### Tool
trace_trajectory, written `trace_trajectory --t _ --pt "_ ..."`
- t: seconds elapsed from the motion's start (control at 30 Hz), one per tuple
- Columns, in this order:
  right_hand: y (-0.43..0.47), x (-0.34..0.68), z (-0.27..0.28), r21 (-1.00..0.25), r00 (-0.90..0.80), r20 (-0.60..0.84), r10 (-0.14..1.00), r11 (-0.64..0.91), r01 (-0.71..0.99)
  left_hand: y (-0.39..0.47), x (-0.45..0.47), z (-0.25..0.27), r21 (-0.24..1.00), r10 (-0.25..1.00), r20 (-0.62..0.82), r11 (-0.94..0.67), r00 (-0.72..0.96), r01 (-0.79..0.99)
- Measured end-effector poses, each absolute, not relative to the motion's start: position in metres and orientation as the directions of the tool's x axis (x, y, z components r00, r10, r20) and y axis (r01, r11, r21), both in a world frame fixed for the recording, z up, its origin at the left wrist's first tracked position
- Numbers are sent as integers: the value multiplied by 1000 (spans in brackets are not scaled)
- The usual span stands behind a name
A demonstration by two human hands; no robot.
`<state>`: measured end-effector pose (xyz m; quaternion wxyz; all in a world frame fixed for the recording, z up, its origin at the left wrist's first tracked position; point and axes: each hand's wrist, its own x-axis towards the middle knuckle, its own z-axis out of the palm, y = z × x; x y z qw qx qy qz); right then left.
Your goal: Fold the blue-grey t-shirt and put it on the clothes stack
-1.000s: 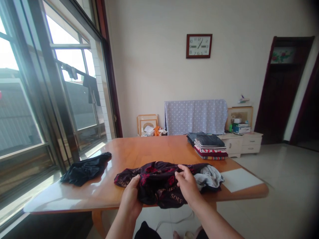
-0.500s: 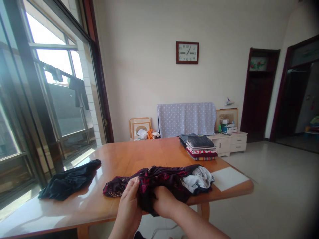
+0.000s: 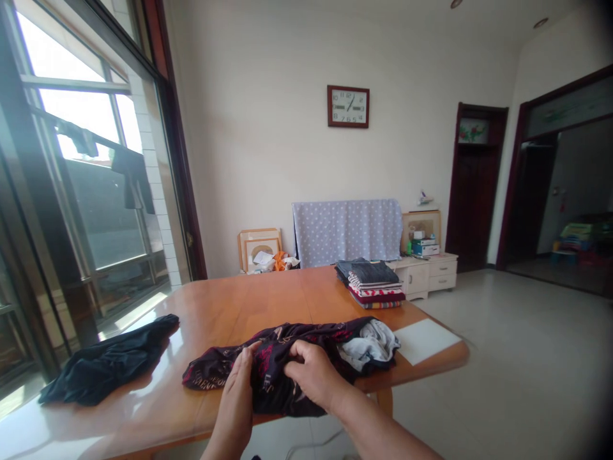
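Observation:
A dark garment (image 3: 275, 377) with red patches and pale lettering lies bunched along the table's near edge, part of it hanging over. Its light grey inner side (image 3: 368, 345) shows at the right end. My right hand (image 3: 313, 377) is closed on a fold of the garment near its middle, thumb and forefinger pinching the cloth. My left hand (image 3: 238, 390) rests against the garment just left of that, fingers fairly straight; its far fingers are partly hidden. What kind of garment it is cannot be made out.
The wooden table (image 3: 258, 297) has a dark crumpled cloth (image 3: 112, 361) at the left. A stack of folded clothes (image 3: 371, 284) stands at the far right, with a white sheet (image 3: 426, 340) near the right corner. Glass windows (image 3: 103, 179) flank the left side.
My right hand has come out from the folds at the near edge and now pinches the garment higher up. My left hand's pinch has loosened. The view has turned slightly right.

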<state>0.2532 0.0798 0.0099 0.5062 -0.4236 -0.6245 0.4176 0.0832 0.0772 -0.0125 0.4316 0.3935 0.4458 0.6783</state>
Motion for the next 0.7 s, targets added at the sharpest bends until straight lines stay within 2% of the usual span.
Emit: trace_trajectory --t 0.17,0.3,0.4,0.53,0.7 --pt "75 278 37 -963 -28 174 984 164 -215 93 79 -29 986 974 130 -146 -188 -77" --pt "85 311 49 -875 165 137 977 197 -442 108 73 -37 975 980 179 -165 -83 147" --pt "93 338 52 -830 324 121 938 275 -486 117 65 -40 912 981 192 -172 -16 371" --pt "96 366 54 -783 426 130 895 356 -510 129 55 -49 731 983 178 -158 37 663" --pt "96 374 47 -788 430 136 892 361 -499 142 46 -56 620 970 242 -146 -12 771"
